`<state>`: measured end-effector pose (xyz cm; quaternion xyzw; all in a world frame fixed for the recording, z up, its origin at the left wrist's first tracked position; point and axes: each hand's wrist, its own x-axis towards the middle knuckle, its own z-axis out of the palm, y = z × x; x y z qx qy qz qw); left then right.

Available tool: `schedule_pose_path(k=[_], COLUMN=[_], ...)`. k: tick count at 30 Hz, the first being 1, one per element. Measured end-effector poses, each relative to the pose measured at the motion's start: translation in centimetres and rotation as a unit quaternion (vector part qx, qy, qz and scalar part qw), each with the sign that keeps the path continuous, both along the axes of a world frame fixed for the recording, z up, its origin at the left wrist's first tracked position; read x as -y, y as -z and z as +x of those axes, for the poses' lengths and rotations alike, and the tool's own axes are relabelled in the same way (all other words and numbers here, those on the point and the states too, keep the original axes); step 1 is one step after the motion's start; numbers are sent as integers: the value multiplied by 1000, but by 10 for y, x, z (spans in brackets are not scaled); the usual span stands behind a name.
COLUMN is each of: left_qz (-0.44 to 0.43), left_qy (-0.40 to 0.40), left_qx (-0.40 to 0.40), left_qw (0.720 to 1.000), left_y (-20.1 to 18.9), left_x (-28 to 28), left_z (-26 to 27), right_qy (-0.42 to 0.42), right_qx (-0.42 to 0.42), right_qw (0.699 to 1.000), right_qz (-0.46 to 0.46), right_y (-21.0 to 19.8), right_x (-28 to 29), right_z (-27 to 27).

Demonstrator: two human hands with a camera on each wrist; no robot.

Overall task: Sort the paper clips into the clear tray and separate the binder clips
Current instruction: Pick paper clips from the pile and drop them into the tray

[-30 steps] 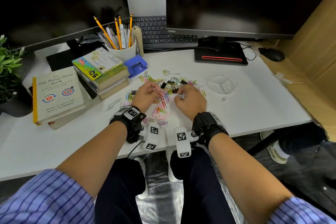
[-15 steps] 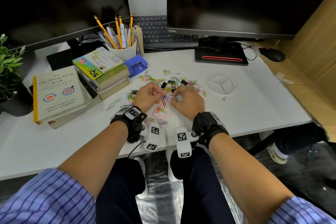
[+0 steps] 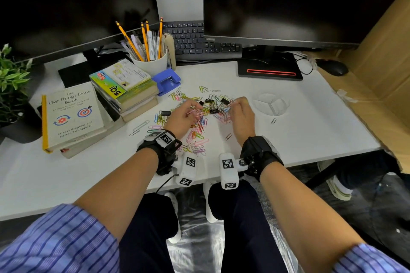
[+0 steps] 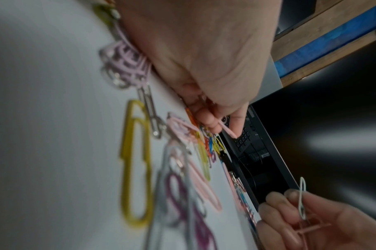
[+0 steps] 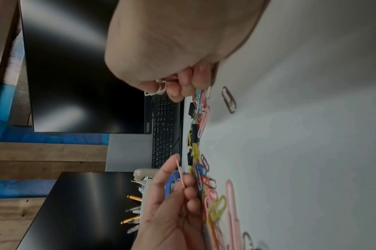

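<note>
While the left hand (image 3: pixel 182 117) pinches a pink paper clip (image 4: pixel 226 129), the right hand (image 3: pixel 243 117) pinches a white paper clip (image 5: pixel 159 88).

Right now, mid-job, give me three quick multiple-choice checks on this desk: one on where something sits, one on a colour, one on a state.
1. Where is the clear tray relative to the pile of paper clips?
A. to the pile's right
B. on the books
C. behind the keyboard

2. What colour is the paper clip pinched by the left hand?
A. black
B. pink
C. green

3. What is in the clear tray?
A. a heap of binder clips
B. pencils
C. nothing that shows

Answers:
1 A, the head view shows it on bare desk to the right of the right hand.
2 B, the left wrist view shows a pink clip between thumb and fingers.
3 C, its three sections look empty in the head view.
</note>
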<state>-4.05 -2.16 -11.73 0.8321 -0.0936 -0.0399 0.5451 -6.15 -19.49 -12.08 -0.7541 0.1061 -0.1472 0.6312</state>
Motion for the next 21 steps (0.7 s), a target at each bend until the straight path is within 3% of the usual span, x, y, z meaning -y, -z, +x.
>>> schedule_pose_path(k=[6,12,14,17,19,21], left_qz=[92,91,115,200,234,256], left_qy=[34,30,35,60,67,77], left_qx=[29,23,24,28,36,48], left_qw=[995,995,992,977,969,962], left_y=[4,-1,-1,1,1,0], left_x=[12,26,24,22,22,21], left_z=[3,-2,-3,-4,-6,-6], right_qy=[45,62,77,71,76,62], right_qx=[-32,-76,-75,-102,-167,-232], right_qw=[976,976,986,988,955,918], right_qz=[209,193,129,-95,-234,-315], right_y=[-6,-27,-37,-51,-54,-55], right_x=[13,29,45,74,91,103], right_z=[7,15,20,26,29,31])
